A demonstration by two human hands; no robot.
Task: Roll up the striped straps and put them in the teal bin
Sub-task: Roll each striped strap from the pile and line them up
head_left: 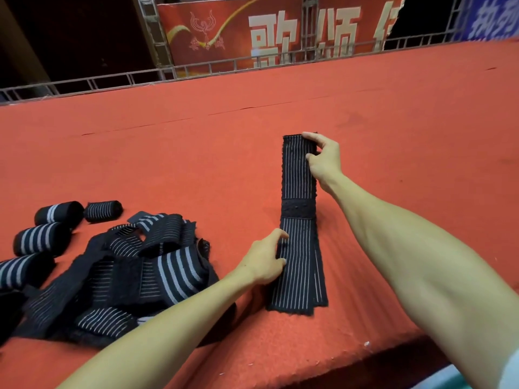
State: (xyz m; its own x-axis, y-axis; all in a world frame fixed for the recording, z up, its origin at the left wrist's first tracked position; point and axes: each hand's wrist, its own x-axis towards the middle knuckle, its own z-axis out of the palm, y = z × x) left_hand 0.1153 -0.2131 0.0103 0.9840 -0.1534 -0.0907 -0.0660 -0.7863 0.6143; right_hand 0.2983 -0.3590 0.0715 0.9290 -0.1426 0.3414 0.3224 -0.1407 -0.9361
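Lying flat near the front edge of the stage (174, 153), the striped strap (300, 248) is pinched at its far end by the right hand (323, 160); the left hand (264, 259) grips its left side. Best rolled tightly from that far end, edges aligned.

head camera, wide-angle, worn on the person's head | faces forward and down across the red carpeted platform (196, 153) | close, at arm's reach: left hand (265, 258) and right hand (325, 161) mid-frame on the striped strap (296, 181) | top edge: metal railing (207, 69), red banner (230, 32)
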